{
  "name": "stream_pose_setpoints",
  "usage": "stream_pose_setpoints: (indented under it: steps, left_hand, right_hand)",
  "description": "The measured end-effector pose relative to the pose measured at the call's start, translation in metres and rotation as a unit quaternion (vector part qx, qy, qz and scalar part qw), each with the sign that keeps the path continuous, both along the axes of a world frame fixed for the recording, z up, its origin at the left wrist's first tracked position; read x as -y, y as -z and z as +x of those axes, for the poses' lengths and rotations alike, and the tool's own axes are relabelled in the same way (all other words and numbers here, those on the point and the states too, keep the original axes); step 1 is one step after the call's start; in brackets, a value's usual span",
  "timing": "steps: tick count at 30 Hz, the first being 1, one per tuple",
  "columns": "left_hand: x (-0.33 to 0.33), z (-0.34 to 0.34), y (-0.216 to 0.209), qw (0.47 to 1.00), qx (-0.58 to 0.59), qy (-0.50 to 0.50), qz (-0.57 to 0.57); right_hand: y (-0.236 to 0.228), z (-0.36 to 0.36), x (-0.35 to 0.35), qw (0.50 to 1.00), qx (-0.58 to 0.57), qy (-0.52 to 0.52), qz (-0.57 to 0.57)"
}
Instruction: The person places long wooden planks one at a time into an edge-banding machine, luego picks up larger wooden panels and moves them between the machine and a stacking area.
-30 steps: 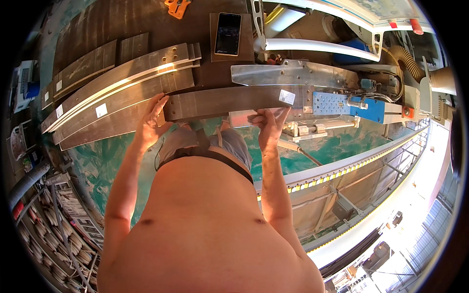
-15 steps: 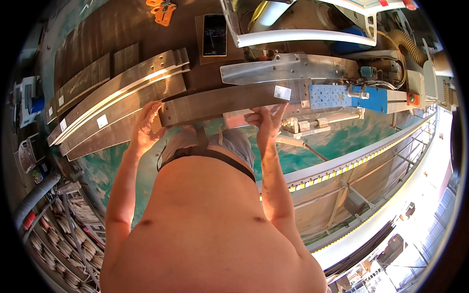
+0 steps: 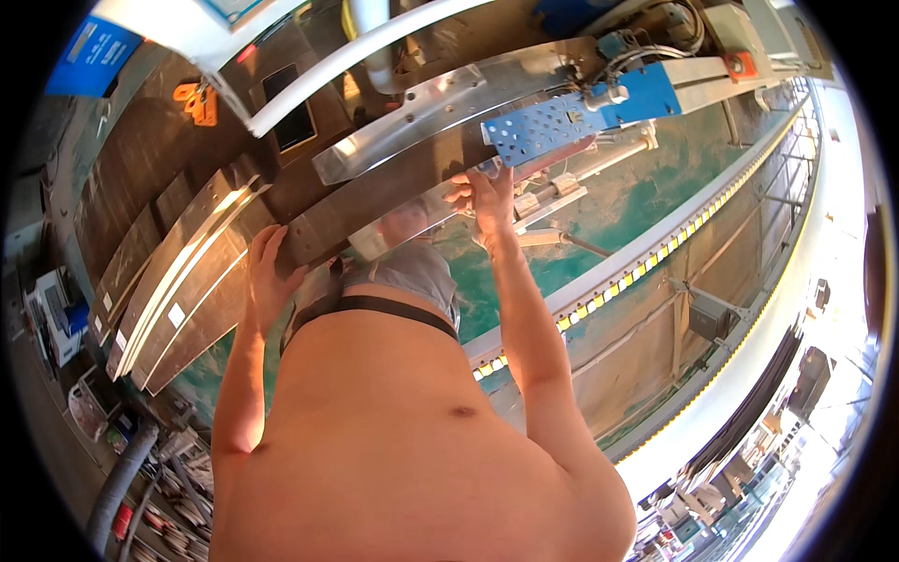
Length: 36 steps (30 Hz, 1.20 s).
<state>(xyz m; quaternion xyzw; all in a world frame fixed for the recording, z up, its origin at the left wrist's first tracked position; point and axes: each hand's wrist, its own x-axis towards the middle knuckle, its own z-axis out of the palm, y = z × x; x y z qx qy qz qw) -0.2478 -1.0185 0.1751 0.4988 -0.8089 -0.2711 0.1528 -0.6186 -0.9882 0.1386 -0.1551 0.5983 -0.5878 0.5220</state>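
A long, flat, brownish metal strip (image 3: pixel 393 192) with holes near its left end lies slantwise in front of me. My left hand (image 3: pixel 270 273) is curled around that left end, fingertips on the far side and thumb on the near side. At the strip's near edge, my right hand (image 3: pixel 489 201) grips it with bent fingers, close to the blue perforated plate (image 3: pixel 538 131). The strip's right end is hidden beneath this plate. Between my hands, a shiny panel (image 3: pixel 379 239) below the strip shows a reflection.
Several long metal profiles (image 3: pixel 183 272) with white labels lie at the left. Beyond the strip are a bare metal bar (image 3: pixel 449 94), a phone (image 3: pixel 290 108), orange clamps (image 3: pixel 197 101) and a white frame (image 3: pixel 356 51). A rail with yellow marks (image 3: pixel 599 300) runs along the right.
The strip has slid right, its end going under the blue plate. Both hands moved along with it, my right hand now beside the plate. The whole view has turned.
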Motion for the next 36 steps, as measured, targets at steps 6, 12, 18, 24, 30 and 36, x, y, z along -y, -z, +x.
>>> stream_pose_setpoints:
  steps: [6,12,18,24,30,36]
  left_hand:
    - [0.010,-0.054,-0.005,0.996,0.040,0.028,-0.069]
    - [0.024,-0.100,-0.004,0.985,0.069,0.085,-0.134]
    - [0.039,-0.147,0.003,0.979,0.068,0.107,-0.161]
    - [0.054,-0.194,0.011,0.972,0.048,0.152,-0.175]
    - [0.049,-0.238,0.024,0.964,0.053,0.155,-0.210]
    - [0.037,-0.157,0.001,0.984,-0.101,0.146,-0.032]
  right_hand:
    - [0.010,-0.056,0.006,1.000,0.000,0.011,0.002]
    - [0.011,-0.107,0.013,0.999,-0.034,0.016,-0.029]
    - [0.010,-0.135,0.015,0.988,-0.031,0.146,-0.048]
    - [-0.017,-0.075,-0.033,0.988,0.052,0.144,-0.016]
    - [-0.017,-0.022,-0.066,0.999,0.014,0.050,0.011]
    - [-0.044,0.043,-0.028,0.999,0.026,-0.042,-0.021]
